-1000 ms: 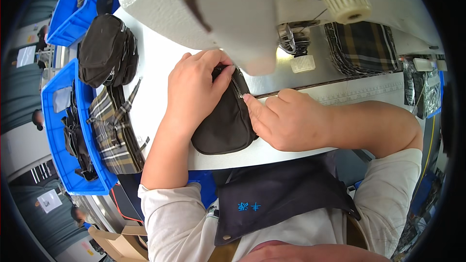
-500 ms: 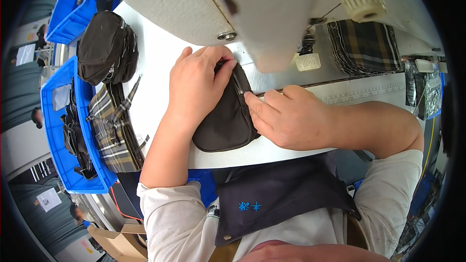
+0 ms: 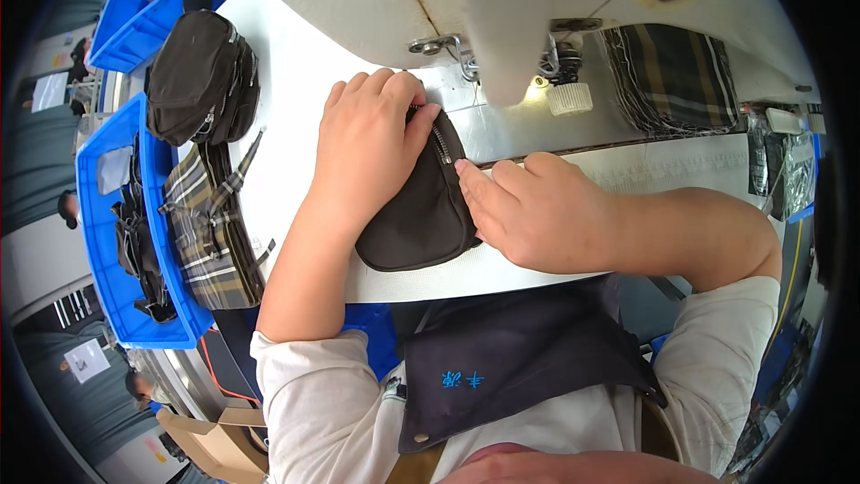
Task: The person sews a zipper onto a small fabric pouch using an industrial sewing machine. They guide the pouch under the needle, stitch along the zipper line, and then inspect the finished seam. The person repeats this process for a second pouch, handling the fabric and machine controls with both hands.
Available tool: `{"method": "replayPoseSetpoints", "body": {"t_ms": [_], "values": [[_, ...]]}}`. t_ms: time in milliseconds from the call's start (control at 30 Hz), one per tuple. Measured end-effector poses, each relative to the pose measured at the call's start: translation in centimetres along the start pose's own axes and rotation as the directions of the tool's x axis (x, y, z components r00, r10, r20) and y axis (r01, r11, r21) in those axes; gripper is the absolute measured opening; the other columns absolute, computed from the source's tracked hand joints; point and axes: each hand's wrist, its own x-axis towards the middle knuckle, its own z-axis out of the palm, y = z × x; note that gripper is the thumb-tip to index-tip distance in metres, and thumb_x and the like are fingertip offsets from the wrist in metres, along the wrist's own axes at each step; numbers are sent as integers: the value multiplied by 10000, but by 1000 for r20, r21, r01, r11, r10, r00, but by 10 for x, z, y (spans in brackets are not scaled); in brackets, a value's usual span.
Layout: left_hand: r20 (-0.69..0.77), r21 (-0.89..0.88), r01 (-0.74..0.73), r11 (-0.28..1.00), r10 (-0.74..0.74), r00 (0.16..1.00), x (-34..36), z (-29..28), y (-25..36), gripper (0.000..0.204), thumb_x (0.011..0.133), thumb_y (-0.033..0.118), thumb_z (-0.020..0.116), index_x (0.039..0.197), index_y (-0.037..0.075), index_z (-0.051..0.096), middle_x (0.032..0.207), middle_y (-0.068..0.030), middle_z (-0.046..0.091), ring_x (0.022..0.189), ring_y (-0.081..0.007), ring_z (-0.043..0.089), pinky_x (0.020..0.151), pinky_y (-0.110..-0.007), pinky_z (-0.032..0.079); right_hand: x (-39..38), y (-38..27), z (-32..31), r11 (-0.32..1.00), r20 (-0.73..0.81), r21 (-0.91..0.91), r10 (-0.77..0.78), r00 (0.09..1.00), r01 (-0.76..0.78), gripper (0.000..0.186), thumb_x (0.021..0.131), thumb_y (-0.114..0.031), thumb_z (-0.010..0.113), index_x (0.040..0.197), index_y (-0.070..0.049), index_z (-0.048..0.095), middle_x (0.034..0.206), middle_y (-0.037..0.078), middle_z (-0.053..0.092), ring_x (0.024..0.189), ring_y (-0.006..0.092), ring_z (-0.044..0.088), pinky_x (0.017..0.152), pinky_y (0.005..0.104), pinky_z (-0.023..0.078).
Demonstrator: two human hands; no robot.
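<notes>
A dark brown zippered bag lies on the white work surface below the sewing machine's head. My left hand is closed on the bag's upper left part, fingers curled over its top and thumb beside the zipper. What lies under those fingers is hidden. My right hand grips the bag's right side, index fingertip at the zipper's lower end and the other fingers bent. The bag's top edge is just below the presser foot, over a metal plate.
At the left are a second dark bag, plaid fabric pieces and blue bins. A plaid fabric stack and clear plastic bags lie at the right. Other people appear at the far left.
Both my hands and the bag have moved slightly up, toward the machine. The machine's head appears higher in the picture, showing more of the presser foot.
</notes>
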Motion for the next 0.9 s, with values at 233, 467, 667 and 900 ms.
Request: {"method": "replayPoseSetpoints", "body": {"t_ms": [233, 467, 667, 900], "values": [[-12, -193, -21, 981, 19, 1000, 18, 12, -12, 124, 895, 130, 743, 907, 16, 696, 863, -150, 700, 872, -371, 647, 817, -454, 496, -2, 12, 1, 999, 33, -16, 37, 999, -36, 330, 768, -172, 707, 1030, 18, 776, 1126, 187, 754, 794, 184, 606, 568, 298, 428], [-88, -290, -156, 944, 136, 987, 53, 28, -30, 219, 988, 211, 694, 1088, 17, 720, 980, -174, 755, 876, -376, 710, 785, -449, 560, -3, 30, 0, 986, 191, -87, 156, 969, -142, 405, 820, -221, 761, 1126, 43, 735, 1205, 163, 707, 856, 197, 634, 602, 336, 529], [8, -322, -80, 943, 87, 996, 69, 34, -37, 226, 887, 97, 749, 1106, 47, 737, 1057, -146, 746, 1026, -335, 701, 857, -428, 557, -3, 35, 9, 977, 77, -18, 215, 974, -214, 122, 755, -153, 713, 823, -53, 694, 776, 44, 567, 702, 188, 625, 565, 344, 463], [-108, -291, -180, 940, 154, 982, 71, 37, -41, 236, 868, 102, 766, 1098, 55, 746, 1065, -128, 751, 1041, -325, 700, 861, -428, 561, -1, 36, 0, 965, 208, -153, 244, 947, -215, 395, 838, -291, 786, 1132, -40, 705, 970, 39, 623, 859, 188, 638, 640, 334, 546]]}}
